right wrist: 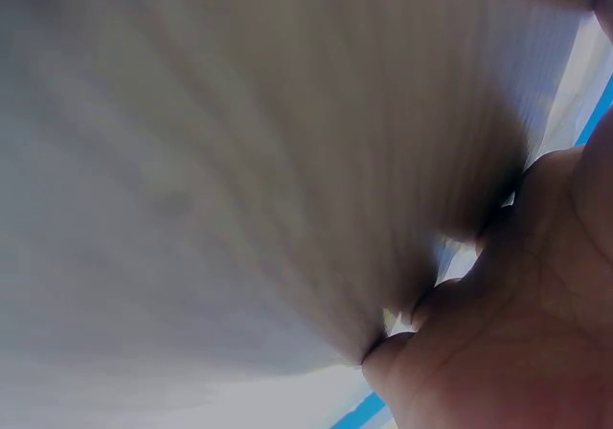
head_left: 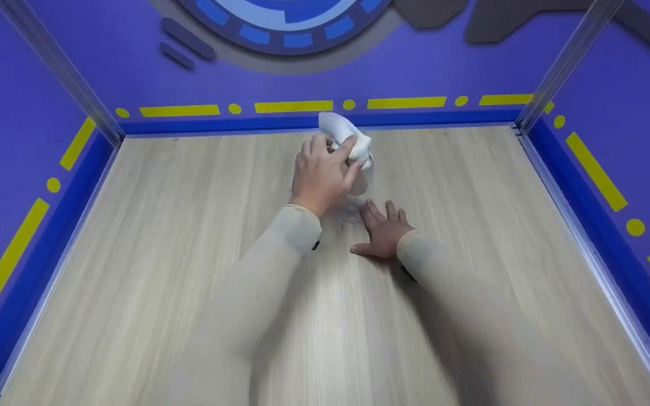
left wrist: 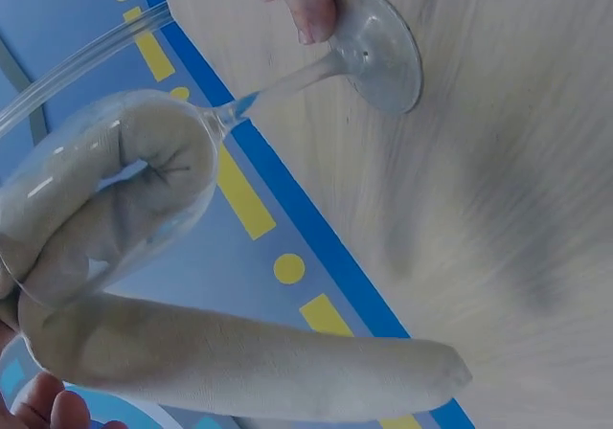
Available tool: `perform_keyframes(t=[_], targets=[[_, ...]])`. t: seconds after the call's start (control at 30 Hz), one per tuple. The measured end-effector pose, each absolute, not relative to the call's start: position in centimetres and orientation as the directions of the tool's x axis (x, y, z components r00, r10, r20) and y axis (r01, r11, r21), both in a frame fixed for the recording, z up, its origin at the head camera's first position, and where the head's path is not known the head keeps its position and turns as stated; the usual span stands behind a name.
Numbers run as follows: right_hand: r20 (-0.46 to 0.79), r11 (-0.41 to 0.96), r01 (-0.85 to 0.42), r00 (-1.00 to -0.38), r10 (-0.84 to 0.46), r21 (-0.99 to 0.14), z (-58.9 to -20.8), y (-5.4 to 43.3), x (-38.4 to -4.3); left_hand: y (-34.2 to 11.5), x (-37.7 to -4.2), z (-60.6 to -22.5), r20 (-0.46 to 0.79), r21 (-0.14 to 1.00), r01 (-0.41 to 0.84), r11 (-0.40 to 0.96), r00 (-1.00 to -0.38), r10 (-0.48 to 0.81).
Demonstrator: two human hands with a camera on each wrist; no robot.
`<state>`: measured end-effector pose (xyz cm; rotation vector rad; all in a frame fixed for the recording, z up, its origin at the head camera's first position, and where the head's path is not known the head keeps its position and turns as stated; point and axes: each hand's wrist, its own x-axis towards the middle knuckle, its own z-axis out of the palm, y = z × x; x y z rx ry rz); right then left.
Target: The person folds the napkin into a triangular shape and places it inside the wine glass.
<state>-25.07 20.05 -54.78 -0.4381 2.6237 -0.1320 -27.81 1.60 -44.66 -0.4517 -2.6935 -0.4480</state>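
Observation:
A clear stemmed wine glass (head_left: 362, 183) stands upright on the table near its back. White cloth (head_left: 353, 138) is stuffed down into the bowl, and a long end of it hangs outside the rim, as the left wrist view shows. My left hand (head_left: 320, 176) grips the cloth at the mouth of the glass, thumb toward the right. Beside the glass's foot (left wrist: 388, 56), my right hand (head_left: 386, 234) lies low over the table with its fingers stretched out. Right-hand fingertips (left wrist: 311, 12) rest at the edge of that foot in the left wrist view.
The wood-grain table (head_left: 189, 254) is bounded by blue-purple panels (head_left: 302, 84) with yellow dashes at the back and both sides. Metal posts (head_left: 567, 62) rise at the two back corners.

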Motion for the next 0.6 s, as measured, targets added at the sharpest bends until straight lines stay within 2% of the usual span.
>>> perform_keyframes(t=[0.3,0.6], targets=[[-0.457,0.944,-0.278,-0.826,-0.33,-0.179,-55.1,20.2,-25.5,-0.1,-28.4,-44.9,0.392,0.315,0.366,0.876,-0.89,0.231],[-0.484,0.943,-0.272,-0.81,-0.332,-0.192,-55.5,20.3,-25.9,-1.1,-29.2,-44.9,0.325,0.287,0.287,0.914,-0.927,0.189]])
